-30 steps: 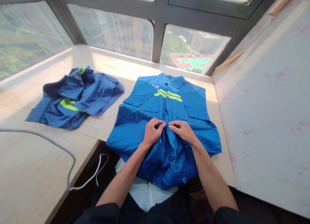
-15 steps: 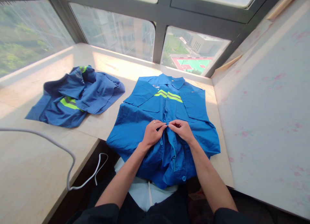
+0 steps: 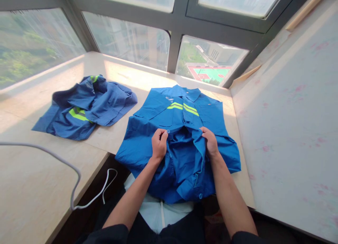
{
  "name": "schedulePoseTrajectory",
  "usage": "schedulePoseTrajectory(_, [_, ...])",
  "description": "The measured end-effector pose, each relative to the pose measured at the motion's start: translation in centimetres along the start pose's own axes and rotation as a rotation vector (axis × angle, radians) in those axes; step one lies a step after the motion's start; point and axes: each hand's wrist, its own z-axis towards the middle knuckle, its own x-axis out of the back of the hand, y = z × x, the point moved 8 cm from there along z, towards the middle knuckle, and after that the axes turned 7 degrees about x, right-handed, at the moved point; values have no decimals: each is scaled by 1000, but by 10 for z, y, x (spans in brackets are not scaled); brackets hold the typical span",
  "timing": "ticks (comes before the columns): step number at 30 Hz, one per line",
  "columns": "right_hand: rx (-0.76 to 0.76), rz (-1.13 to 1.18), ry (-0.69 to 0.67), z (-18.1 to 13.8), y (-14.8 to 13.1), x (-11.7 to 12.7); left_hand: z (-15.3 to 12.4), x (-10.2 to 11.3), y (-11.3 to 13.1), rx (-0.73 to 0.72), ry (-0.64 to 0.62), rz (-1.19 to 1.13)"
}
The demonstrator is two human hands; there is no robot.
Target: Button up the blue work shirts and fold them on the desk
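A blue work jacket (image 3: 148,142) with yellow-green and grey stripes lies front side up before me, its collar toward the window and sleeves folded over the chest. My left hand (image 3: 159,143) is closed on the left front edge, beside a blue button (image 3: 168,131). Gripped in my right hand (image 3: 210,140) is the opposite front edge. Between the hands the lower front gapes apart, showing the inside cloth. A second button (image 3: 170,155) sits lower on the left edge, and another button (image 3: 200,196) is near the hem on the right.
A crumpled darker blue garment (image 3: 76,100) with similar stripes lies on the pale counter (image 3: 105,140) at left. A white cable (image 3: 52,153) loops over the counter's edge. Windows (image 3: 132,43) stand behind, and a flower-patterned white panel (image 3: 285,131) rises on the right.
My hands were together at the middle of the jacket front. They have moved apart, left and right, pulling the two front edges open. The view has tilted up slightly.
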Motion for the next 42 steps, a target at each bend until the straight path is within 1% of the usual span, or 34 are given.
schedulePoseTrajectory(3, [59,-10,1,2,-7,6,2,12,-9,45,135,-39])
schedulePoseTrajectory(6, [121,-150,-35,4,-13,7,2,17,-10,36,162,36])
schedulePoseTrajectory(8, [146,-253,-76,4,-14,4,1,17,0,-36,162,160])
schedulePoseTrajectory(10, [156,-333,-90,3,-14,2,-1,16,21,-182,169,295])
schedulePoseTrajectory(11, [166,-366,-81,2,-15,1,-2,12,33,-266,154,352])
schedulePoseTrajectory(12, [183,-390,-58,1,-17,2,-2,5,45,-345,111,401])
schedulePoseTrajectory(13, [211,-400,-25,0,-20,3,-1,-5,53,-401,38,447])
schedulePoseTrajectory(14, [252,-395,6,-1,-25,3,1,-17,58,-423,-57,497])
schedulePoseTrajectory(16, [365,-357,22,-5,-39,-1,7,-40,54,-374,-241,641])
schedulePoseTrajectory(17, [425,-336,-4,-8,-47,-5,11,-49,48,-326,-311,730])
schedulePoseTrajectory(18, [479,-330,-60,-10,-54,-13,14,-56,40,-279,-362,819])
schedulePoseTrajectory(20, [556,-388,-233,-15,-65,-33,18,-66,27,-224,-421,957])
schedulePoseTrajectory(22, [585,-548,-411,-18,-68,-54,20,-71,16,-214,-445,1015])
schedulePoseTrajectory(23, [580,-658,-484,-17,-66,-63,21,-72,12,-214,-448,1022])
schedulePoseTrajectory(25, [540,-897,-580,-11,-56,-74,20,-73,5,-209,-450,1016])
schedulePoseTrajectory(28, [426,-1162,-640,3,-36,-75,20,-72,-3,-179,-446,967])
schedulePoseTrajectory(31, [335,-1233,-602,13,-23,-68,21,-72,-8,-160,-449,883])
schedulePoseTrajectory(35, [277,-1197,-452,18,-16,-59,26,-69,-10,-141,-447,728])
schedulePoseTrajectory(38, [295,-1144,-366,16,-12,-55,27,-67,-10,-129,-447,619])
schedulePoseTrajectory(42, [360,-1081,-316,13,-11,-53,27,-65,-10,-124,-442,532])
